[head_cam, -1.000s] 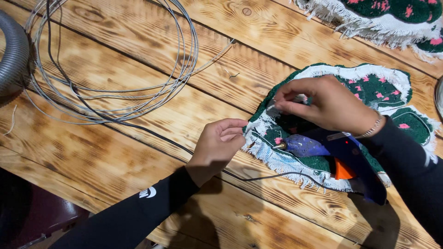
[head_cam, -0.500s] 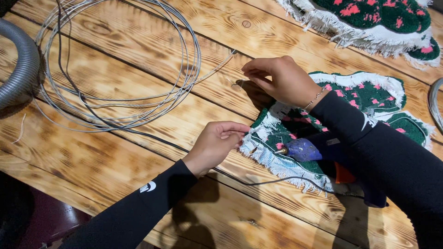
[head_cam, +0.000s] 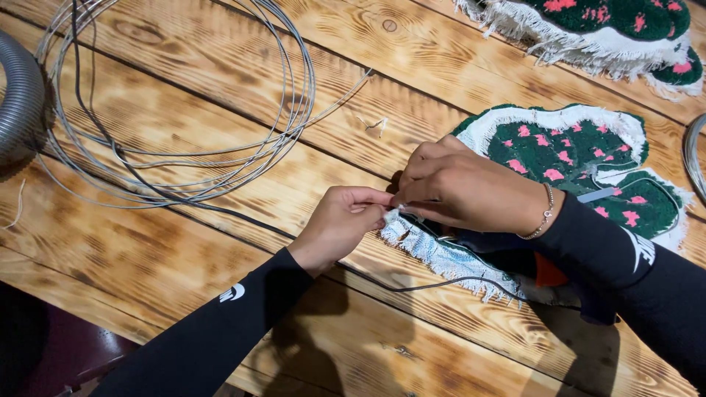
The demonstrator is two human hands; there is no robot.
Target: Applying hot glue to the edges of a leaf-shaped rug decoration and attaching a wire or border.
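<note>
- You face a scorched-grain wooden plank table (head_cam: pixel 184 66), lit warmly from above.
- At your lower left, a dark reddish floor (head_cam: pixel 51 353) shows past its edge.

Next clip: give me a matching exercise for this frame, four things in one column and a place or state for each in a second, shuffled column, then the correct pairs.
Things:
1. coil of grey wire
2. corrugated grey hose
3. green fabric piece with pink flowers and white fringe
4. second fringed green piece

Places or states:
A. at the top right edge of the wooden table
B. lying looped on the table's left half
C. under the right hand, its fringe edge pinched by the left hand
D. at the far left edge of the view

Pairs: 1-B, 2-D, 3-C, 4-A
</note>
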